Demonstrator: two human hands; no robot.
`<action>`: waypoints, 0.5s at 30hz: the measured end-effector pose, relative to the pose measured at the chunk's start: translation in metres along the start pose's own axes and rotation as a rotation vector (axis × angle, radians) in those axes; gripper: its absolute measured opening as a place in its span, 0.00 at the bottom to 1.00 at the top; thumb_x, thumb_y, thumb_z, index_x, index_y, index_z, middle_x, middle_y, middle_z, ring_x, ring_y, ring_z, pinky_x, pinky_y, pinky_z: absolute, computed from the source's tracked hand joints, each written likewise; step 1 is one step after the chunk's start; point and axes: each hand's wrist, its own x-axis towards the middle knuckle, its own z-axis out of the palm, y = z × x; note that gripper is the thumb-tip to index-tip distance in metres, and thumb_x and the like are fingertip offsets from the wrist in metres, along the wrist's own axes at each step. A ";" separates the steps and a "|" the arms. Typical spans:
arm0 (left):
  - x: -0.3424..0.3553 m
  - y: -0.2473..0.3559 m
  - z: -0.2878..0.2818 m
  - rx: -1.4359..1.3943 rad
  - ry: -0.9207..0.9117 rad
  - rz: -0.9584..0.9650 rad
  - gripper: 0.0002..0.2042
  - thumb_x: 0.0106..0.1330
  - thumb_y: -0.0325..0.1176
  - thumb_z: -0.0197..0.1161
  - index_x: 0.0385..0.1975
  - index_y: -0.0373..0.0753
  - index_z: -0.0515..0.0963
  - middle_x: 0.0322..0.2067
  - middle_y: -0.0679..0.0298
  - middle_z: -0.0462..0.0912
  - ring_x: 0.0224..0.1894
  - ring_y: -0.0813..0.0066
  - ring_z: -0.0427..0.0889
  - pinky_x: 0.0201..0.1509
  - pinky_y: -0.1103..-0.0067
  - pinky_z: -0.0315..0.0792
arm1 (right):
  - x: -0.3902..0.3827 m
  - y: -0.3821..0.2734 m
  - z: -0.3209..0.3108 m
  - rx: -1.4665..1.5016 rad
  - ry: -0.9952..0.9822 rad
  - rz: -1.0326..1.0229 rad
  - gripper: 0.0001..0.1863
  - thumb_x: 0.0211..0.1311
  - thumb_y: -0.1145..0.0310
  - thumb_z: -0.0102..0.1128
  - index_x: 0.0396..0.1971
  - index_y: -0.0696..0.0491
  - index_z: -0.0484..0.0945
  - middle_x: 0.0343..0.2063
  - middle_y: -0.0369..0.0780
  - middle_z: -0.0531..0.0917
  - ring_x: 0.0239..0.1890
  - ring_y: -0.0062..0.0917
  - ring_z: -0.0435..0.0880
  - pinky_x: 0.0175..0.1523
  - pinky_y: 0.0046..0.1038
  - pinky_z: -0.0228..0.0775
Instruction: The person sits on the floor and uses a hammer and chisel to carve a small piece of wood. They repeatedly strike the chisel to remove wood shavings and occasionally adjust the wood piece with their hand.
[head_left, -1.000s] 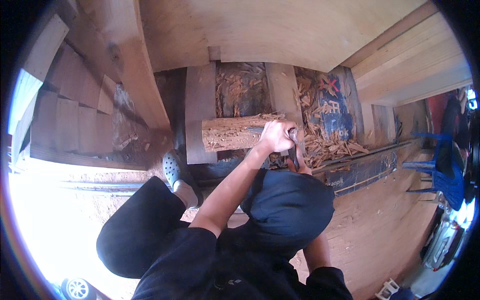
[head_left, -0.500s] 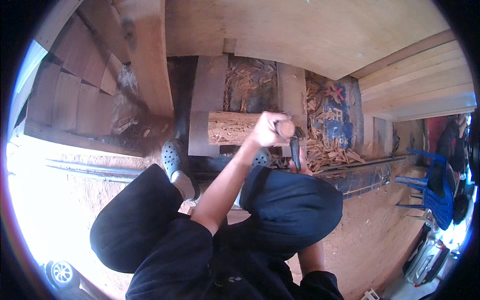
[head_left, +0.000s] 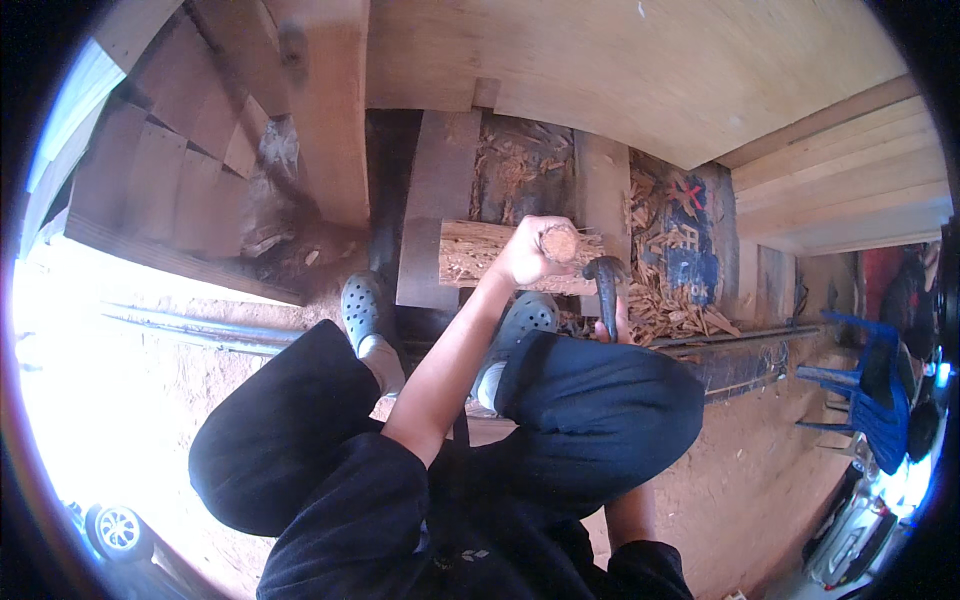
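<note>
My left hand (head_left: 525, 255) is closed round a wooden handle (head_left: 559, 242), its round end facing up, over a rough, splintered wooden block (head_left: 466, 252) lying across two planks. Just right of it, my right hand (head_left: 617, 322) is closed on a dark hammer (head_left: 605, 290) with its head uppermost; most of that hand is hidden behind the tool. Whatever is below the wooden handle is hidden by my left hand. My feet, in grey perforated clogs (head_left: 362, 305), are just below the planks.
Wood chips (head_left: 700, 320) pile right of the block. A large plywood panel (head_left: 630, 70) spans the top, with wooden boards (head_left: 830, 160) at both sides. A metal rail (head_left: 200, 325) runs crosswise. Blue plastic chairs (head_left: 880, 410) stand at the right; a vehicle wheel (head_left: 118, 525) shows lower left.
My left hand has shifted a little left and turned the wooden handle's round end upward. The hammer's head now shows apart from that hand, to its right. The view has shifted slightly.
</note>
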 end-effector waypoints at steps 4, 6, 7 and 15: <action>0.000 -0.001 0.019 0.188 0.131 0.096 0.11 0.39 0.25 0.67 0.25 0.35 0.77 0.23 0.62 0.80 0.29 0.79 0.79 0.36 0.77 0.73 | 0.000 0.004 0.002 0.007 0.008 -0.023 0.30 0.63 0.55 0.54 0.64 0.43 0.59 0.39 0.51 0.81 0.34 0.44 0.82 0.35 0.38 0.73; -0.002 -0.004 0.043 0.253 0.222 0.005 0.12 0.38 0.28 0.65 0.27 0.36 0.78 0.25 0.55 0.81 0.32 0.63 0.84 0.36 0.75 0.75 | 0.000 0.004 0.002 0.007 0.009 -0.029 0.30 0.63 0.55 0.54 0.64 0.43 0.59 0.38 0.51 0.80 0.34 0.44 0.81 0.35 0.38 0.73; -0.003 -0.006 0.055 0.321 0.306 0.101 0.12 0.38 0.28 0.65 0.27 0.37 0.78 0.25 0.56 0.81 0.31 0.62 0.84 0.36 0.75 0.75 | 0.000 0.004 0.002 0.006 0.009 -0.031 0.30 0.63 0.55 0.54 0.64 0.43 0.59 0.38 0.50 0.80 0.34 0.43 0.81 0.35 0.38 0.73; -0.004 -0.006 0.033 0.129 0.191 0.135 0.08 0.39 0.25 0.66 0.22 0.36 0.77 0.20 0.61 0.80 0.27 0.73 0.81 0.32 0.78 0.73 | -0.005 0.005 0.003 0.021 0.018 -0.044 0.30 0.63 0.55 0.54 0.64 0.43 0.59 0.37 0.49 0.80 0.33 0.42 0.81 0.34 0.37 0.73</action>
